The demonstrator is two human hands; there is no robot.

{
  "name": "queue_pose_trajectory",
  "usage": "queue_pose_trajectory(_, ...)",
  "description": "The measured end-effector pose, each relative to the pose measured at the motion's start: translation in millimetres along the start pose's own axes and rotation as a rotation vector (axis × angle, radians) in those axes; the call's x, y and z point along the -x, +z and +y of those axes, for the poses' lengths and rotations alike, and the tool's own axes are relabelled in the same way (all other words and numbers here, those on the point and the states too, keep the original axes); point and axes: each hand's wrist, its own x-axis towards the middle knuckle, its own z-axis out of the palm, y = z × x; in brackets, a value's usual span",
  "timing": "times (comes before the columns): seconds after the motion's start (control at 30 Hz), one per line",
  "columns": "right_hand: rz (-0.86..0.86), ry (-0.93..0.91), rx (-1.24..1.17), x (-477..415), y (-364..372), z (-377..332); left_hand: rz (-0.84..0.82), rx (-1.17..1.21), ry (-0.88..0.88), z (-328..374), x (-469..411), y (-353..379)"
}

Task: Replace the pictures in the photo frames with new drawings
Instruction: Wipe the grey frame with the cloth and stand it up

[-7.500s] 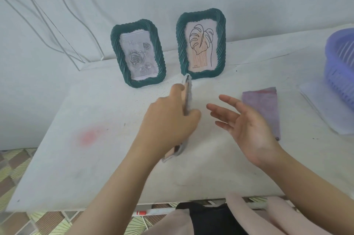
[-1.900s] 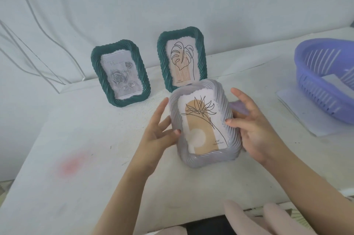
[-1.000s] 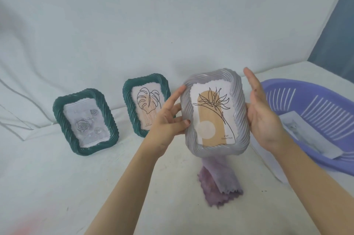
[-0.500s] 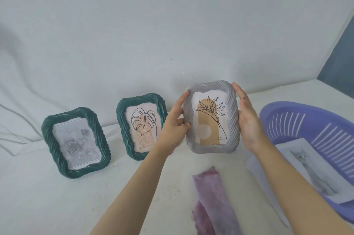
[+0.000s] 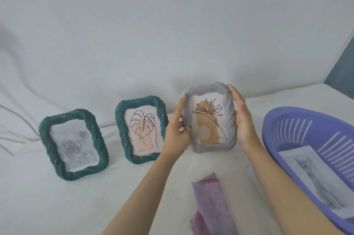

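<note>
Both hands are apart, each clamped on one side of the grey frame (image 5: 229,119), which stands upright and faces the camera at about 1 o'clock on the counter (image 5: 95,196). The left hand (image 5: 176,135) grips the frame's 9 o'clock edge, thumb laid on the front rim and a finger reaching up the side. The right hand (image 5: 243,119) holds the 3 o'clock edge, fingers stretched along the rim. Whether the frame's bottom edge touches the counter I cannot tell. Inside it sits a line drawing of a flower (image 5: 208,121) over a tan arch.

Just beside it, at its 9 o'clock, a green frame (image 5: 120,129) stands with a leaf drawing (image 5: 142,131). Farther out at 9 o'clock a second green frame (image 5: 46,142) leans back with a grey rose picture (image 5: 73,144).

At 6 o'clock of the grey frame a purple cloth (image 5: 210,206) lies crumpled on the counter. At 4 o'clock a purple basket (image 5: 298,131) holds a cat picture (image 5: 316,177).
</note>
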Motion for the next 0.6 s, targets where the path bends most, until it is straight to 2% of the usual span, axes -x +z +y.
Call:
queue_pose_trajectory(0.4,0.067,-0.007,0.068,17,-4,6,-0.04,-0.088,0.053,-14,10,8)
queue_pose_trajectory(0.6,0.034,-0.008,0.133,22,-3,3,-0.053,-0.119,0.077,-15,12,7)
